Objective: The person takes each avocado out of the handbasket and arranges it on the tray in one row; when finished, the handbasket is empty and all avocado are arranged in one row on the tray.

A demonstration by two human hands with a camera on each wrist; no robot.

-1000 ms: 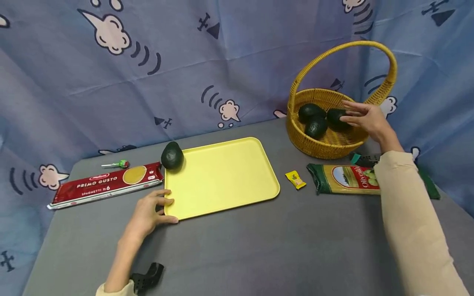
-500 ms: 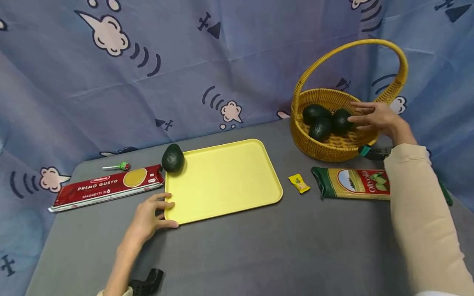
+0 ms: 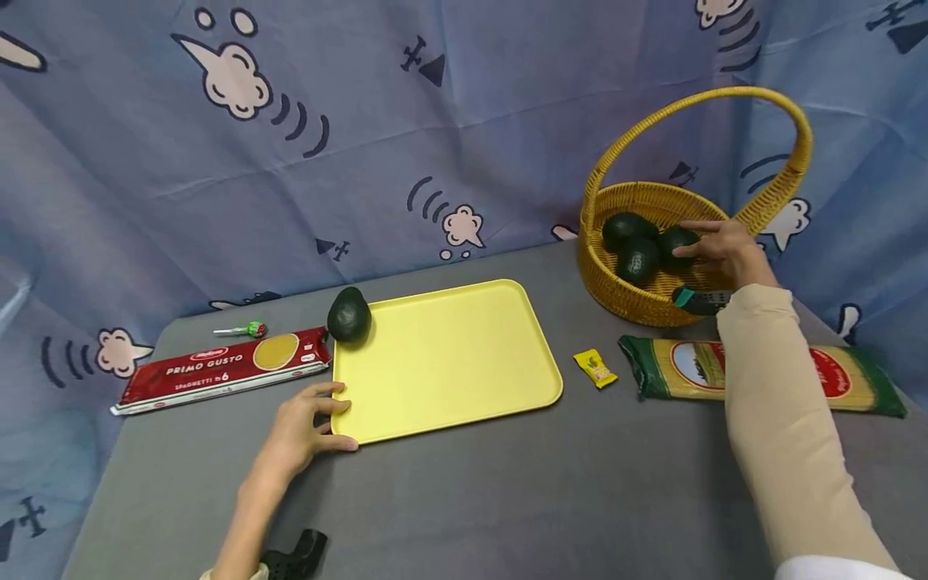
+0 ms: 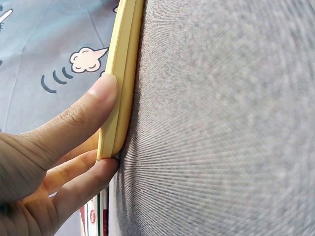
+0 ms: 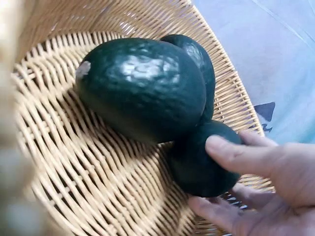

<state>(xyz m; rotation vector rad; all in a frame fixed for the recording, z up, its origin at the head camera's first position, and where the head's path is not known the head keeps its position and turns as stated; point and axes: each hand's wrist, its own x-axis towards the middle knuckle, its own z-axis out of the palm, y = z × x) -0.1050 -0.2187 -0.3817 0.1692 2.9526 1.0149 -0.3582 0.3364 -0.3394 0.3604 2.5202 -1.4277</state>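
My left hand (image 3: 296, 431) holds the near left corner of a yellow tray (image 3: 449, 358), its thumb (image 4: 103, 91) on the front rim and its fingers along the left side. A dark green avocado (image 3: 350, 316) sits at the tray's far left corner. At the right, my right hand (image 3: 725, 243) reaches into a yellow wicker basket (image 3: 631, 302) and grips an avocado (image 5: 199, 169) between thumb and fingers. Two more avocados, a back one (image 3: 627, 230) and a front one (image 3: 638, 262), lie against it in the basket.
A red spaghetti pack (image 3: 225, 370) lies left of the tray, with a lollipop (image 3: 250, 329) behind it. Between tray and basket is a small yellow wrapped candy (image 3: 595, 368). My right sleeve crosses over a green-ended pasta pack (image 3: 667, 366). A tall handle (image 3: 696, 101) arches over the basket.
My right hand has closed in around the right-hand avocado in the basket, and its forearm has swung a little left. My left hand stays at the tray corner. The head view has shifted slightly.
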